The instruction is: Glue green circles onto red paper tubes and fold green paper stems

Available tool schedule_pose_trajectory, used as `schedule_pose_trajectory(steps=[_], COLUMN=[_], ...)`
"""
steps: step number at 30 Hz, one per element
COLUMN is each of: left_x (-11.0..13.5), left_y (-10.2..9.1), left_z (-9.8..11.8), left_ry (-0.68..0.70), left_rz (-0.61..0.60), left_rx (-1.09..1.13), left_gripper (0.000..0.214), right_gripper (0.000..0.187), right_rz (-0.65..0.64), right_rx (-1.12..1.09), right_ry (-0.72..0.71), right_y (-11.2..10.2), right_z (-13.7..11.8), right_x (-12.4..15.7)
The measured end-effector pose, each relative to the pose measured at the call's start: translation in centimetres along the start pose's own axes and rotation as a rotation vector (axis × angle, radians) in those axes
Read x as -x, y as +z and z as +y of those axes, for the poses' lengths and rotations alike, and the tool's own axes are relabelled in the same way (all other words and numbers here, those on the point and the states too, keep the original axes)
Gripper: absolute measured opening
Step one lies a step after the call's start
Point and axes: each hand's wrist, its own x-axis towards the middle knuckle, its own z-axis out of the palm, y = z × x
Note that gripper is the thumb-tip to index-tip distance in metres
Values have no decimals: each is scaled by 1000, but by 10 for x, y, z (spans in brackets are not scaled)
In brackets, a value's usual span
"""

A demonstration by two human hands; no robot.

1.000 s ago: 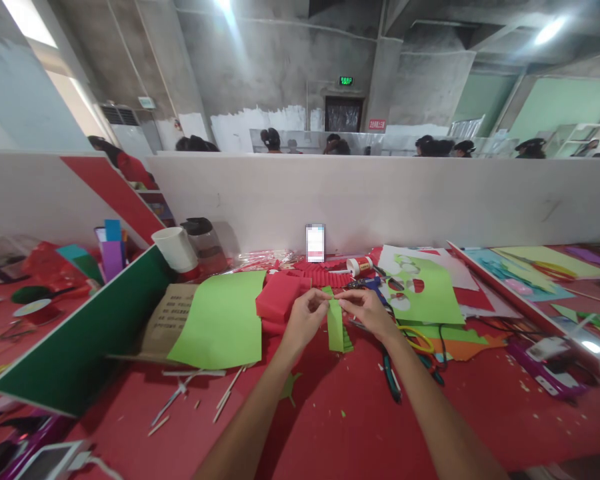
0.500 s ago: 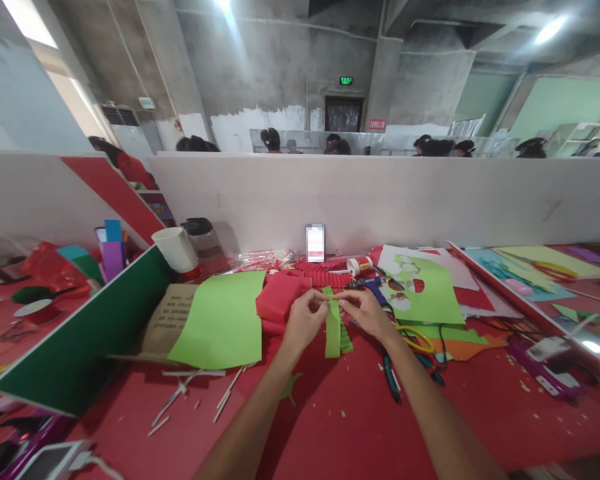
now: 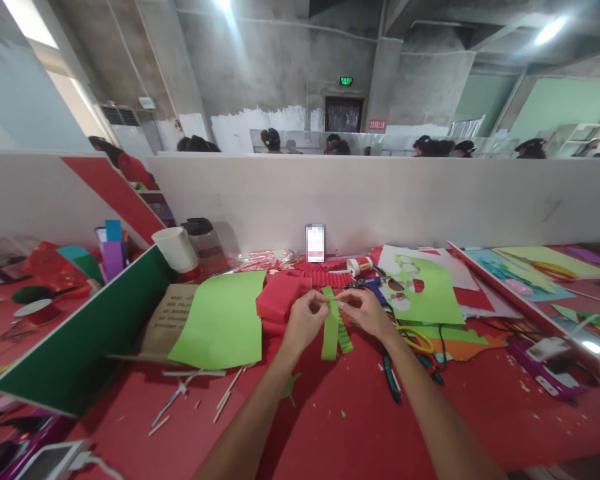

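Note:
Between my hands hang green paper strips: a flat strip (image 3: 331,337) and beside it a pleated strip (image 3: 346,338). My left hand (image 3: 308,313) pinches the paper near its top from the left, thumb and fingertips together. From the right, my right hand (image 3: 364,310) pinches the same spot, its fingertips almost meeting the left ones. The exact fold under the fingertips is too small to make out. Just left of my left hand sits a red paper box shape (image 3: 279,298), and behind the strips lies a red pleated paper strip (image 3: 325,275).
A large green sheet (image 3: 225,320) lies left, a cut green sheet (image 3: 430,297) right. Pliers (image 3: 393,379) rest by my right forearm. A phone (image 3: 315,243) leans on the white partition (image 3: 380,200); a white cup (image 3: 174,248) and green divider (image 3: 87,330) stand left.
The lower end of the flat green strip has swung slightly left and tilted. Both hands stay almost in place, still pinching the paper.

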Motion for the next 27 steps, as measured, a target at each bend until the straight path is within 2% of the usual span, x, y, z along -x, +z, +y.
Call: schedule_pose_trajectory(steps=[5, 16, 27], left_x=[0, 3, 0], left_y=[1, 5, 3], left_z=[1, -4, 0], left_ry=[-21, 16, -42], left_rz=[-11, 42, 45], left_rx=[26, -66, 110], left_gripper=[10, 10, 10], right_gripper=[19, 21, 17], right_rz=[-9, 114, 82], right_rx=[-4, 170, -32], right_ry=[-1, -35, 0], right_y=[0, 11, 4], right_z=[-1, -8, 1], right_x=[0, 2, -2])
